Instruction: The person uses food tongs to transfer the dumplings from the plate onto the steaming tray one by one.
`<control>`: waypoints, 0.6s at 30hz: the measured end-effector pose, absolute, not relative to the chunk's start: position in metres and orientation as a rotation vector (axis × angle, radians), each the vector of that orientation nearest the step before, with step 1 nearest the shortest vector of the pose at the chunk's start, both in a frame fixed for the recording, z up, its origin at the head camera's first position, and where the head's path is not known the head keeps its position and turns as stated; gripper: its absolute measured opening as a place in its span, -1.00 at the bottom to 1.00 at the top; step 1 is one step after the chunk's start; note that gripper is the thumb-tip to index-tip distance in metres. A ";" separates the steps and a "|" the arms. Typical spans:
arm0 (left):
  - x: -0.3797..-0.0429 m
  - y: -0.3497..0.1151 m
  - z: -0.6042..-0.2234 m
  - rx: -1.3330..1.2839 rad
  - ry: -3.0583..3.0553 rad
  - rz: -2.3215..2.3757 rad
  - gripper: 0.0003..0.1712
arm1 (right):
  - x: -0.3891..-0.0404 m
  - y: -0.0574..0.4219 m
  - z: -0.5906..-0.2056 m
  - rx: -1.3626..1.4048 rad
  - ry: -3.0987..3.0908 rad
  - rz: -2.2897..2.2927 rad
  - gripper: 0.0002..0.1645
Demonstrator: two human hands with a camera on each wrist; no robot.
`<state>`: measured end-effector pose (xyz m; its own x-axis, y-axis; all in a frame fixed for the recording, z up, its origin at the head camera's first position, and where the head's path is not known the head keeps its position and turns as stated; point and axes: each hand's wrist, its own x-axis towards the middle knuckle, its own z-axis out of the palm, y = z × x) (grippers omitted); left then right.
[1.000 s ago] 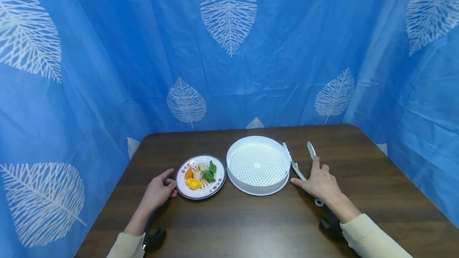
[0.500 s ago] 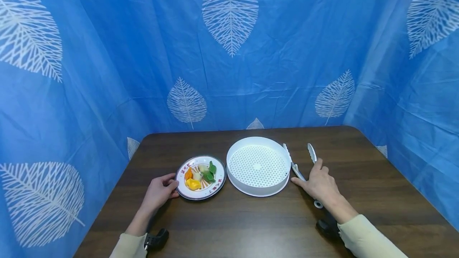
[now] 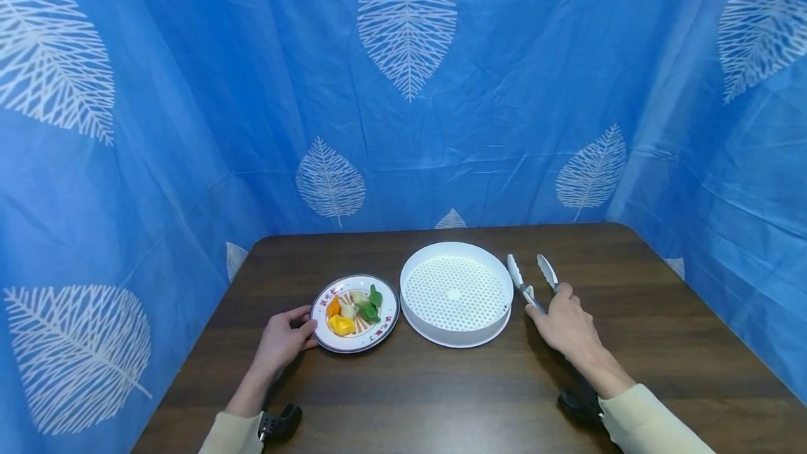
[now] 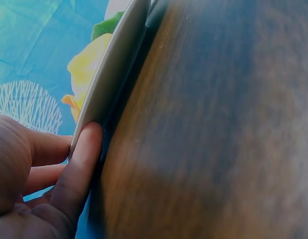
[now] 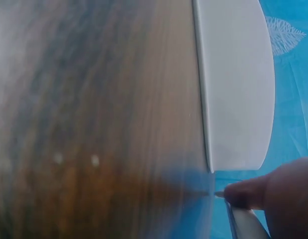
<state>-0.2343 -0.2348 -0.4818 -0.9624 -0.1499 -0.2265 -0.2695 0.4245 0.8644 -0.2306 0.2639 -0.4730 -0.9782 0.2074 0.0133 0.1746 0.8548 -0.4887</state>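
Left grip [image 3: 281,340] on plate rim [image 3: 355,347], right grip [image 3: 569,326] around tongs [image 3: 515,273]

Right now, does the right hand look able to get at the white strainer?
Probably yes: the strainer stands just beside the right hand, and only the tongs it holds lie between them.

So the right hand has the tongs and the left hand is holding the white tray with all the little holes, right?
Not quite: the left hand isn't holding the white tray; it pinches the edge of the plate, as the left wrist view shows. The right hand does have the tongs.
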 end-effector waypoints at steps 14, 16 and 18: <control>-0.231 -0.232 -0.480 -0.340 2.597 1.567 -0.37 | -0.222 0.267 -0.457 -0.257 -2.944 0.705 -0.20; -0.230 -0.232 -0.480 -0.338 2.600 1.571 -0.37 | -0.222 0.264 -0.453 -0.255 -2.939 0.708 -0.14; -0.230 -0.232 -0.480 -0.339 2.605 1.574 -0.37 | -0.223 0.261 -0.448 -0.246 -2.925 0.702 -0.07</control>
<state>-0.2296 -0.2323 -0.4795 -0.9724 -0.1471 -0.1810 -0.2286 0.4481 0.8642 -0.2227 0.2614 -0.4477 -0.9791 0.1862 0.0817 0.1288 0.8789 -0.4594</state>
